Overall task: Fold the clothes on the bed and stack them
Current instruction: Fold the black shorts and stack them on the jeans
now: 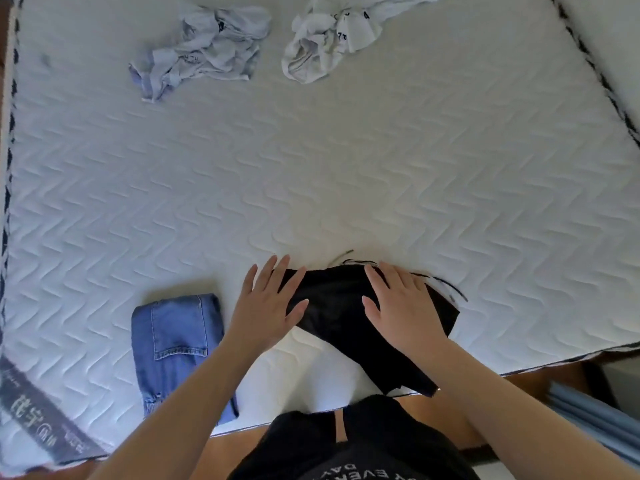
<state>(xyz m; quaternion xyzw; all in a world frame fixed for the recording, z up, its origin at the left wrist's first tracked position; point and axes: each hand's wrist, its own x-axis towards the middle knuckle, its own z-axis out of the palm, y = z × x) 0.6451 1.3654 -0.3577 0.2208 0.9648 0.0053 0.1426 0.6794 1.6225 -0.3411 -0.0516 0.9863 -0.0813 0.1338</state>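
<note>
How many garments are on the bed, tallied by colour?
Blue denim, folded: 1, the jeans
Black: 1, the shorts under both hands, left and right
Pale blue, crumpled: 1, the shirt
White, crumpled: 1, the top
Total: 4

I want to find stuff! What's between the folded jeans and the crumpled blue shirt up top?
Nothing: in the head view, only bare quilted mattress lies between the folded jeans and the crumpled blue shirt.
</note>
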